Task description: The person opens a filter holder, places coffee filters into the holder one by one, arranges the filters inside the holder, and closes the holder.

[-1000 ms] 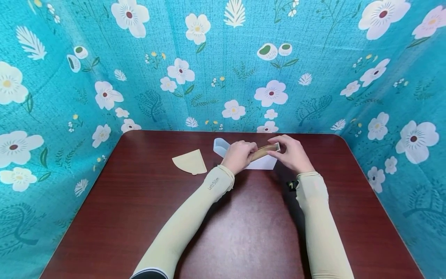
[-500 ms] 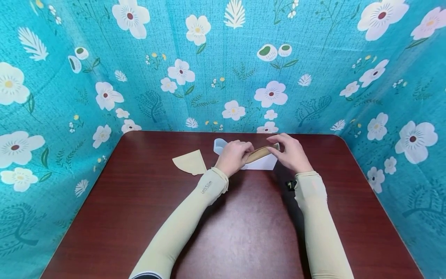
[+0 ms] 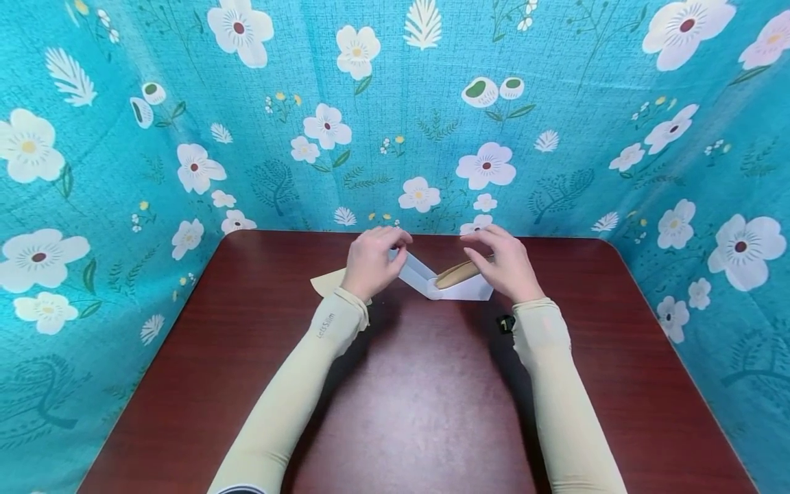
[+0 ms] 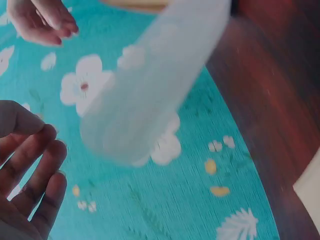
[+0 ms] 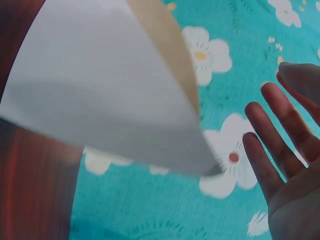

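Head view: a white filter case stands on the worktop, its translucent lid angled left. Left hand and right hand, fingers loose, grip nothing beside it. Likely light, stiff plastic: pinch the outer wall, as the tan filter paper could crease.

Bright head view, pale glare on the bench at lower centre, dark shadows beside the sleeves, pale strip blurred in the left wrist view, white panel blurred in the right

Lid partly behind left hand
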A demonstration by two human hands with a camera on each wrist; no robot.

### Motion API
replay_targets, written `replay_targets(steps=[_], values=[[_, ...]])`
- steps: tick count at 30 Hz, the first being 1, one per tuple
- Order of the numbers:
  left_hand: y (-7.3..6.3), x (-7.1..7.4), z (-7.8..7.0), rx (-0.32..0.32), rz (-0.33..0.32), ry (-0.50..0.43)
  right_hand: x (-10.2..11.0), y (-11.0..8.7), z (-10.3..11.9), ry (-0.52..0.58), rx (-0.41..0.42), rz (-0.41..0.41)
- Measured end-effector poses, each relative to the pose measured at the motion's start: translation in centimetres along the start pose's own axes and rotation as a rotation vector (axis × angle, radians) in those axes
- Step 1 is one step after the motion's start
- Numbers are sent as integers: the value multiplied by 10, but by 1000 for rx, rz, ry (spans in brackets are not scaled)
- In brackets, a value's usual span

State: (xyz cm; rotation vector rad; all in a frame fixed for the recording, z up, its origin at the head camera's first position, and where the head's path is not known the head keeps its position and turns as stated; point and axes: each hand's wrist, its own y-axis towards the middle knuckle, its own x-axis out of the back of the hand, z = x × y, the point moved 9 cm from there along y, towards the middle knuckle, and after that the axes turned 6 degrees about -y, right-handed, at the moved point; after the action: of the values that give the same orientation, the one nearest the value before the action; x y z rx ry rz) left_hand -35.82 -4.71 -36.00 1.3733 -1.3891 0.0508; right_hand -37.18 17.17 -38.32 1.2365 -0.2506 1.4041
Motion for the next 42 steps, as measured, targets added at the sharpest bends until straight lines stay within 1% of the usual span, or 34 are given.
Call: replay_targets(steps=[5,8,11,13,18,21,23,26,29,31,34,37,39,42], values=[[-3,20,19,18,-54,-9,-8,9,24,28,56,4],[-10,30,36,42,-69,1,-15,16,41,47,110,-5],[-19,37,57,100,-69,22,-24,23,60,61,172,-9],[-26,40,73,151,-54,35,-30,28,72,70,202,-3],[-42,44,108,290,20,45,-43,39,99,76,226,21],[-52,43,125,365,75,54,-56,46,114,78,234,45],[-59,40,134,401,109,61,-66,50,124,77,242,68],[-68,37,144,428,142,69,-79,54,138,64,253,106],[-75,35,152,441,153,73,-89,56,150,55,269,138],[-80,34,158,456,172,76,-96,57,157,47,279,161],[-89,27,167,492,242,71,-107,57,164,26,287,190],[-98,18,176,534,322,63,-124,57,171,6,294,235],[-104,12,180,557,358,60,-136,55,174,-2,290,277],[-109,4,182,570,395,68,-155,52,177,-10,274,340]])
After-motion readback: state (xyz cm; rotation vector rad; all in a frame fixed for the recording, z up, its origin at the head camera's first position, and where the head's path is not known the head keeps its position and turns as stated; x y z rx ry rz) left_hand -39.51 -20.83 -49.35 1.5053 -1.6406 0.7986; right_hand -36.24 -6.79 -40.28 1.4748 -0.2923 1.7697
